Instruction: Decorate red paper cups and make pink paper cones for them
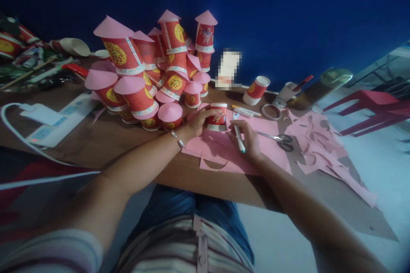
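"What are you doing with your left hand (196, 123)?"

"I'm gripping a red cup (218, 116) with it, thumb and fingers closed around the side. The cup is right at my fingertips, with its white band toward the table (128, 151). Whether its base rests on anything, I can't tell."

"And the right hand (249, 137)?"

"That one grasps a white pen (238, 137), just to the right of the cup. The teal end points back toward me; the other end is up beyond my fingers, too blurred for me to say if it's capped."

"What's under your hands?"

"Pink sheets (272, 160), some overlapping, one with a curved cut-out at its near edge."

"Anything else close to the right one?"

"Just to its right I have scissors (284, 140), blades toward my hand. Beyond it lie an orange-and-white marker (246, 111) and a roll of tape (271, 112), with another red cup standing farther out. Well to its right is a heap of pink scraps (320, 147)."

"And past the left one?"

"Beyond it and to its left, I've got a cluster of cone-topped cups (136, 94), several stacked on others. Farther left sits a white power strip (65, 121)."
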{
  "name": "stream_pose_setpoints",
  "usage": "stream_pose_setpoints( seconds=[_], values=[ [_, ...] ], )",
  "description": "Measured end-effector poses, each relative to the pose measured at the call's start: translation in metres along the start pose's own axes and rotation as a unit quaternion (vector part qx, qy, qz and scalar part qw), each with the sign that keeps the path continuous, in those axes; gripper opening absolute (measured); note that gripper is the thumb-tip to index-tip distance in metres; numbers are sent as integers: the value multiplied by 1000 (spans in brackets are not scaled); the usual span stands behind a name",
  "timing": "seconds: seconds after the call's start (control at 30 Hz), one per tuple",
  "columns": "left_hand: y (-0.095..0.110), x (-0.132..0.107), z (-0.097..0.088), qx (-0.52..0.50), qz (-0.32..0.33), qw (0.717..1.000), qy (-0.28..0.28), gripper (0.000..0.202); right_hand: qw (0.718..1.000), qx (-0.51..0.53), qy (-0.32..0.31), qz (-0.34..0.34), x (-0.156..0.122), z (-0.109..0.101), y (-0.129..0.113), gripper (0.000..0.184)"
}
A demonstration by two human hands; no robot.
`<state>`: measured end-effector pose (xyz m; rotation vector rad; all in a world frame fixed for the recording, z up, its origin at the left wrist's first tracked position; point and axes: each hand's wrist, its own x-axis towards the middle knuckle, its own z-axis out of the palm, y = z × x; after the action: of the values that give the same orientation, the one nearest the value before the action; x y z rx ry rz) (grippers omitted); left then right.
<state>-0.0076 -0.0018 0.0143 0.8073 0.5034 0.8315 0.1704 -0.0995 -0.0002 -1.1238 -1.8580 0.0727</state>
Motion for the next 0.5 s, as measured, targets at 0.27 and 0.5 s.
stream_pose_setpoints(
  seconds=[0.27, 0.5],
  values=[
    [-1, 5, -7, -25, 18, 999, -28, 22, 1000, -2, -2, 9, 3, -6, -6, 21],
    [-2, 7, -9, -16, 28, 999, -22, 23, 997, -28, -9, -68, 5, -12, -13, 21]
  ],
)
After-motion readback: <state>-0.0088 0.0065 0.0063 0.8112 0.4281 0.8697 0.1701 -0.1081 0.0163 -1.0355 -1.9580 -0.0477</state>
